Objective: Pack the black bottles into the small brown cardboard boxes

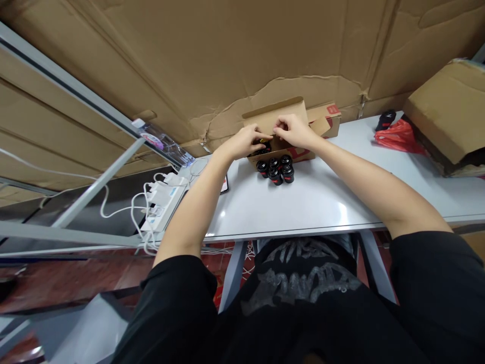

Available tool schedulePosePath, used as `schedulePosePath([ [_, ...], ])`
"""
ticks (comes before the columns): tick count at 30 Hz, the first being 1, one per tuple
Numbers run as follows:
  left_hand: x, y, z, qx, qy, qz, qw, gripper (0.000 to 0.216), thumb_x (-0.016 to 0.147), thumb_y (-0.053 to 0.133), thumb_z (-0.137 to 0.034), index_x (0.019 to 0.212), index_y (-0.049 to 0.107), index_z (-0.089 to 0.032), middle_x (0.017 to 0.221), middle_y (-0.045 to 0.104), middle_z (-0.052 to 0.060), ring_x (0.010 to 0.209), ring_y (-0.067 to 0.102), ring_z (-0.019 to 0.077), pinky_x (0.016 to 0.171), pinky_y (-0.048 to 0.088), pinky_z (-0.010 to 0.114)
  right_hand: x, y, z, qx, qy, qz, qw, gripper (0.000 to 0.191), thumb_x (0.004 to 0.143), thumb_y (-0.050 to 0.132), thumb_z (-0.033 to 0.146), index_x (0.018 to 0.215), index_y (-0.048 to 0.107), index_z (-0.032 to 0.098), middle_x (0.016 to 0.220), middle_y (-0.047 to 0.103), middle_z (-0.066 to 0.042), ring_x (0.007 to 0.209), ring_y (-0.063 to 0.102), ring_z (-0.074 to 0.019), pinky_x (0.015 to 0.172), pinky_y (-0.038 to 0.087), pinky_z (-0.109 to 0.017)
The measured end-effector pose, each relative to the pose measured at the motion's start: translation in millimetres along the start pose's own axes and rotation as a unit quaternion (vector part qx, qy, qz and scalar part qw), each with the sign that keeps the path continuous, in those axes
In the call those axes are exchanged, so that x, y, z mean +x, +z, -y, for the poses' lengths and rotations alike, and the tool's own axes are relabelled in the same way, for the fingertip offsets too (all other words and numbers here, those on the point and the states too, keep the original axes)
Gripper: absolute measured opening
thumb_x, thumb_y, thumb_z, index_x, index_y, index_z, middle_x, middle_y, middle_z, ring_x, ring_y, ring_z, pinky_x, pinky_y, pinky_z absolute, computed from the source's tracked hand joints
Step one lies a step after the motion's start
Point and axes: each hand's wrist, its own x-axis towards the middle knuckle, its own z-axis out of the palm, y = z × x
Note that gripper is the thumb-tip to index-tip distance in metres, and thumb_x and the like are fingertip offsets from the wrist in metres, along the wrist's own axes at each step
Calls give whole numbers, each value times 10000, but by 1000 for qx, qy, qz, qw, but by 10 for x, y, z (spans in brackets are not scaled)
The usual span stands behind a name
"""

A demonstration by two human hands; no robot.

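My left hand (242, 142) and my right hand (292, 131) are close together above an open cardboard box (276, 124), with their fingertips over its opening. Dark bottles with black caps (261, 148) show inside the box, partly hidden by my left hand. In front of the box, several black bottles with red bands (276, 170) stand in a tight group on the white table (303, 202). I cannot tell whether either hand holds something small.
A smartphone (225, 184) lies at the table's left edge, next to a white power strip (162, 205) with chargers and tangled cables. A red plastic bag (398, 136) and a cardboard box (443, 111) are on the right. Cardboard sheets (227, 50) line the wall behind.
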Motion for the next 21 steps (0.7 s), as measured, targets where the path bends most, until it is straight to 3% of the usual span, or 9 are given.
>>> schedulePosePath([
  [6, 9, 22, -8, 36, 5, 17, 999, 522, 1078, 796, -224, 1561, 987, -281, 1400, 772, 179, 1382, 731, 409, 1306, 601, 595, -10, 12, -19, -23, -4, 19, 1000, 68, 1064, 732, 227, 1014, 776, 243, 1056, 889, -111, 1030, 770, -330, 990, 621, -479],
  [15, -24, 46, 72, 49, 43, 20, 998, 580, 1111, 672, -243, 1603, 972, -309, 1350, 903, 172, 1312, 767, 394, 1274, 617, 616, -27, 27, -22, -13, -9, 30, 999, 88, 1098, 744, 216, 1025, 783, 244, 1043, 909, -102, 1016, 796, -320, 948, 598, -447],
  [21, 22, 9, 17, 44, 67, 23, 997, 505, 1109, 662, -228, 1457, 1022, -292, 1307, 981, 156, 1238, 780, 362, 1227, 614, 566, -45, 6, -8, -27, -21, 41, 999, 95, 1100, 742, 216, 1035, 811, 228, 1017, 903, -102, 955, 779, -314, 926, 573, -456],
])
